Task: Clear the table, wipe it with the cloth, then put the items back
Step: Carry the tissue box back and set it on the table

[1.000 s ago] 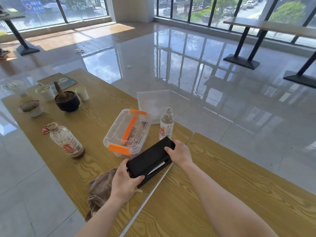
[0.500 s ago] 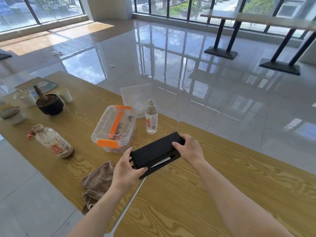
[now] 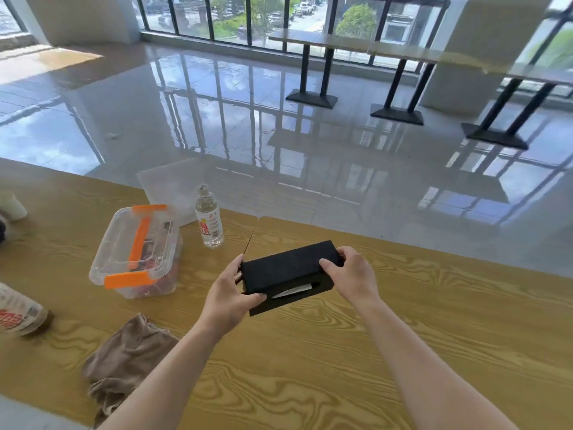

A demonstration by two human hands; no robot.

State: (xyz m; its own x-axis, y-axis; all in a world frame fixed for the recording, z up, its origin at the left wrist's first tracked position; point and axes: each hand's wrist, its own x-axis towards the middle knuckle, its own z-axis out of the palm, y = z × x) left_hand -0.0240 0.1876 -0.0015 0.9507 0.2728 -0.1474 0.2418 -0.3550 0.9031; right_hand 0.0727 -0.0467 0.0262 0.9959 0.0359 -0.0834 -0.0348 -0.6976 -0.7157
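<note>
A black tissue box (image 3: pixel 283 270) with a white tissue showing in its side slot is held just above the wooden table (image 3: pixel 403 321), right of the seam between two tabletops. My left hand (image 3: pixel 231 294) grips its near left end. My right hand (image 3: pixel 348 276) grips its right end. A brown cloth (image 3: pixel 124 364) lies crumpled near the front left edge. A clear storage box with orange clips (image 3: pixel 138 251) stands left of the tissue box, and a small water bottle (image 3: pixel 208 218) stands behind it.
A tipped drink bottle (image 3: pixel 18 311) lies at the far left edge of view. A white cup (image 3: pixel 11 204) shows at the left. A translucent bag (image 3: pixel 172 189) stands behind the storage box. Other tables (image 3: pixel 341 41) stand across the shiny floor.
Both hands have carried the tissue box to the right, across the seam onto the right tabletop. The view has swung right, so the left table's items slid out of frame.
</note>
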